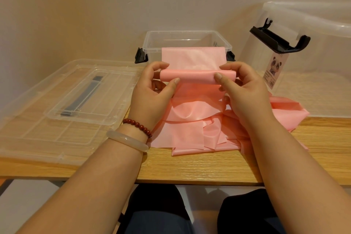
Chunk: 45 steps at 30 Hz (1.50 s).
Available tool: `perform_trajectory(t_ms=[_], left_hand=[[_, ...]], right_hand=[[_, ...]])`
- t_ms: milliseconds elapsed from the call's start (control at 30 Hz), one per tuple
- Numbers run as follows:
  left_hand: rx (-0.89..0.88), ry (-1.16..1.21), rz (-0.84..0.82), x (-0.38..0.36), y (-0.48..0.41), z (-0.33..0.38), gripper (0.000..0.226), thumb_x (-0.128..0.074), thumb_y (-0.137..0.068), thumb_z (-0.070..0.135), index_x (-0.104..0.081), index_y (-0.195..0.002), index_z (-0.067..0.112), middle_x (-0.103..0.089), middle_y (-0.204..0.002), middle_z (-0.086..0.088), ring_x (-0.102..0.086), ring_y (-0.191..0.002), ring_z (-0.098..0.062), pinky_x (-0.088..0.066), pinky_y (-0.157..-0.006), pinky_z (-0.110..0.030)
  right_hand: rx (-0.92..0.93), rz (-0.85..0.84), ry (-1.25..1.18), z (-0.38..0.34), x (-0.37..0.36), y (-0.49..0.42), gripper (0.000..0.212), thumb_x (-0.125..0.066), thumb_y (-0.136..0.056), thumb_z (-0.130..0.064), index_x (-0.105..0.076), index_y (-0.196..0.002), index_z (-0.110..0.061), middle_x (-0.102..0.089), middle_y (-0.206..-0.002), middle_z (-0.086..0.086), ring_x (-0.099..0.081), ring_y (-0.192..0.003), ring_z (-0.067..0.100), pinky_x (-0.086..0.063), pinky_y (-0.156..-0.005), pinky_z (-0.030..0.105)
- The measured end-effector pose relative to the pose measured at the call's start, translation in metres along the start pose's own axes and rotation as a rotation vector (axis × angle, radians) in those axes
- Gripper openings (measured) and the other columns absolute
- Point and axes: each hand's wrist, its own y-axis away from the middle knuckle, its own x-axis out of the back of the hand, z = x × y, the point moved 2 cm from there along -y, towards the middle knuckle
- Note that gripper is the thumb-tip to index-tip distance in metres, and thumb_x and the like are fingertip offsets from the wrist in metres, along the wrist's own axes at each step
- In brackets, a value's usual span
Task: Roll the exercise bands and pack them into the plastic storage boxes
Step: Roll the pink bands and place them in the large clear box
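Pinches the left end of the pink roll [197,76] with the left hand [152,89], thumb on the near side and fingers curled over the far side. Does the same at the right end with the right hand [245,89]. Holds the roll level and clear of the table [190,169], probably so that both edges wind evenly and the tube comes out straight rather than cone-shaped.

Shows only a thin roll, so judged an early stage of rolling this exercise band [191,57]. Shows one flat stretch of it above the roll, in front of the near wall of the small storage box [150,43]; cannot tell whether that stretch rests on the rim. Leaves the greater part in a loose, folded heap on the table beneath the hands and off to the right, slack enough, it seems, to feed in without pulling.

Has the small storage box open and just behind the roll, likely placed for a short drop once the roll is finished. Has its clear lid [57,119] flat on the table to the left, out of the working space. Has a large storage box [313,62] with a black handle to the right, apparently on its side.
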Motion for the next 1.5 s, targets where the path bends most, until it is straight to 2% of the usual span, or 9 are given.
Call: perform_trajectory(t_ms=[67, 167, 367, 567, 800, 1067, 1233, 1367, 1500], left_hand=[[-0.002, 0.006, 0.005, -0.0001, -0.0006, -0.0009, 0.034, -0.068, -0.087, 0.012, -0.053, -0.097, 0.04, -0.06, -0.094, 0.009, -0.057, -0.076, -0.004, -0.055, -0.065, -0.022], [-0.01, 0.005, 0.007, -0.0002, -0.0012, -0.0023, 0.031, -0.069, -0.086, 0.012, -0.055, -0.094, 0.038, -0.06, -0.094, 0.008, -0.059, -0.079, -0.007, -0.057, -0.067, -0.028], [-0.005, 0.004, 0.012, -0.0007, -0.0013, -0.0032, 0.025, -0.07, -0.086, 0.012, -0.058, -0.093, 0.033, -0.062, -0.095, 0.005, -0.061, -0.08, -0.009, -0.057, -0.066, -0.027], [-0.026, -0.025, 0.033, 0.0006, -0.0003, -0.0009, 0.025, -0.071, -0.085, 0.012, -0.058, -0.09, 0.032, -0.06, -0.087, 0.007, -0.055, -0.073, -0.003, -0.053, -0.063, -0.02], [0.008, -0.008, 0.038, -0.0002, 0.0, -0.002, 0.029, -0.071, -0.085, 0.013, -0.058, -0.095, 0.037, -0.062, -0.095, 0.004, -0.06, -0.08, -0.004, -0.056, -0.066, -0.023], [0.016, -0.018, 0.03, -0.0008, 0.0008, 0.0008, 0.028, -0.069, -0.087, 0.013, -0.058, -0.104, 0.032, -0.06, -0.101, 0.008, -0.058, -0.077, 0.005, -0.049, -0.062, -0.012], [0.005, -0.063, 0.037, 0.0004, 0.0006, -0.0003, 0.019, -0.067, -0.089, 0.016, -0.061, -0.101, 0.029, -0.06, -0.098, 0.009, -0.058, -0.078, 0.0, -0.05, -0.063, -0.013], [0.031, -0.017, 0.05, -0.0007, 0.0008, -0.0007, 0.016, -0.065, -0.09, 0.014, -0.061, -0.101, 0.025, -0.062, -0.1, 0.003, -0.061, -0.083, -0.004, -0.049, -0.061, -0.012], [0.045, 0.009, 0.06, -0.0008, 0.0006, -0.0016, 0.015, -0.063, -0.091, 0.01, -0.064, -0.104, 0.017, -0.063, -0.102, 0.0, -0.061, -0.084, -0.001, -0.049, -0.063, -0.012]], right_hand=[[0.011, 0.001, -0.023, -0.001, -0.0005, -0.0007, 0.023, -0.07, -0.088, -0.021, -0.06, -0.109, -0.021, -0.066, -0.097, 0.002, -0.068, -0.074, 0.009, -0.052, -0.056, 0.025], [0.013, 0.003, -0.046, -0.0023, -0.0009, -0.0005, 0.02, -0.068, -0.089, -0.017, -0.058, -0.106, -0.018, -0.066, -0.097, 0.003, -0.07, -0.076, 0.015, -0.053, -0.055, 0.027], [0.007, 0.01, -0.032, -0.003, -0.0009, 0.0006, 0.011, -0.067, -0.09, -0.018, -0.062, -0.1, -0.018, -0.066, -0.093, -0.002, -0.069, -0.076, 0.011, -0.052, -0.056, 0.023], [-0.003, 0.038, -0.034, -0.0036, -0.0002, 0.0011, 0.01, -0.066, -0.091, -0.019, -0.065, -0.101, -0.021, -0.07, -0.094, 0.004, -0.064, -0.068, 0.003, -0.047, -0.057, 0.013], [-0.008, 0.03, -0.03, -0.0042, 0.0, 0.0018, 0.009, -0.066, -0.091, -0.02, -0.065, -0.1, -0.019, -0.07, -0.091, 0.004, -0.064, -0.067, 0.002, -0.047, -0.057, 0.012], [-0.003, 0.04, -0.004, -0.0033, 0.0011, 0.0011, 0.012, -0.066, -0.091, -0.019, -0.068, -0.103, -0.02, -0.07, -0.092, 0.006, -0.064, -0.068, 0.002, -0.048, -0.059, 0.015], [0.013, 0.003, -0.005, -0.0048, 0.0008, 0.0032, 0.017, -0.065, -0.091, -0.018, -0.067, -0.108, -0.019, -0.068, -0.097, 0.004, -0.062, -0.068, -0.002, -0.048, -0.059, 0.014], [0.036, -0.015, -0.023, -0.0057, -0.0001, 0.0029, 0.025, -0.066, -0.089, -0.009, -0.06, -0.111, -0.017, -0.067, -0.1, 0.003, -0.066, -0.074, 0.005, -0.053, -0.063, 0.019], [0.052, 0.017, -0.018, -0.0064, -0.0002, 0.0029, 0.02, -0.066, -0.09, -0.013, -0.057, -0.106, -0.022, -0.067, -0.091, 0.003, -0.063, -0.062, 0.008, -0.051, -0.055, 0.025]])
